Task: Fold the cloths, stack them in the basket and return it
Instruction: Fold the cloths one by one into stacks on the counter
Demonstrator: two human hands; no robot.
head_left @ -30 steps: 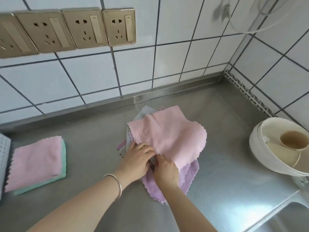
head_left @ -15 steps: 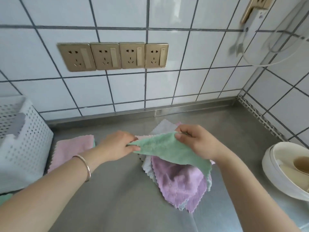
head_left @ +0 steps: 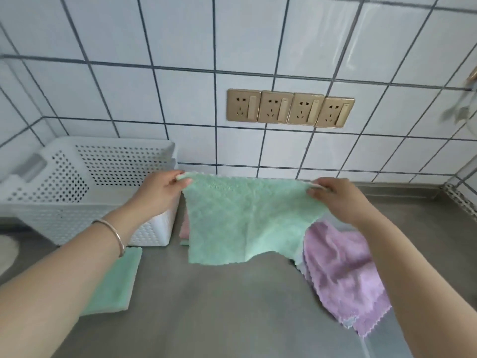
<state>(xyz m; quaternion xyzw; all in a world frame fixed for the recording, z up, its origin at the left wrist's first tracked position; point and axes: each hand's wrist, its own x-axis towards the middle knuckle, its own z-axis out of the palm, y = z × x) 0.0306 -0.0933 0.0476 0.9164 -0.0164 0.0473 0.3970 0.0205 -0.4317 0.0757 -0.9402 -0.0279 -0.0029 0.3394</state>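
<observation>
- Standing over the steel counter (head_left: 232, 306), we had the tiled wall and a row of four sockets (head_left: 290, 109) on the far side.
- We had the white perforated basket (head_left: 85, 192) at far left against the wall, well apart from the unfolded pile; what lay inside it we could not see.
- We held the green cloth (head_left: 245, 220) up above the counter, spread flat between both hands, its top edge running left to right and its body hanging down toward us from the grip.
- We saw the purple cloth (head_left: 343, 275) lying loose on the counter at right, on top of the other unfolded cloths and partly behind the hanging green one.
- We noted a folded green cloth (head_left: 116, 285) lying near left, in front of the basket, with a pink edge just visible behind the held cloth.
- Our left hand (head_left: 160, 195) pinched the top left corner between thumb and fingers; it was the hand nearer the basket.
- Our right hand (head_left: 335, 200) pinched the top right corner the same way.
- We judged the next fold would bring the two held corners together, or lay the cloth down flat first.
</observation>
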